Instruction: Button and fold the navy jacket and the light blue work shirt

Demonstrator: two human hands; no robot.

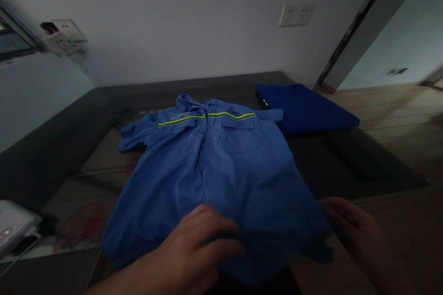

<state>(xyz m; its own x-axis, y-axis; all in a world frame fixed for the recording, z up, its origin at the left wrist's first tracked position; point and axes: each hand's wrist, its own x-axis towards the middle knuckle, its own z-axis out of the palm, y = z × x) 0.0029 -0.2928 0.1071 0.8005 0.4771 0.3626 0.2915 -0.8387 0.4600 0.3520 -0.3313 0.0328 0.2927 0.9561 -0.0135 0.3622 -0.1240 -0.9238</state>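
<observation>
Nearest to the camera is the left hand [199,251], which is over the lower front of a blue short-sleeved shirt [249,179]. Its fingers are bent, with a gap among them, but I cannot tell if they pinch the cloth. The right hand [353,230] is at the lower right side edge of the shirt, and its fingers pinch the cloth there. The shirt lies front side up on the dark surface [214,84], the collar toward the wall [194,23], with yellow-green stripes across the chest. Beside the right sleeve there is a folded, darker blue cloth [308,108]. A white device [15,223] stands at the left edge of the view.
</observation>
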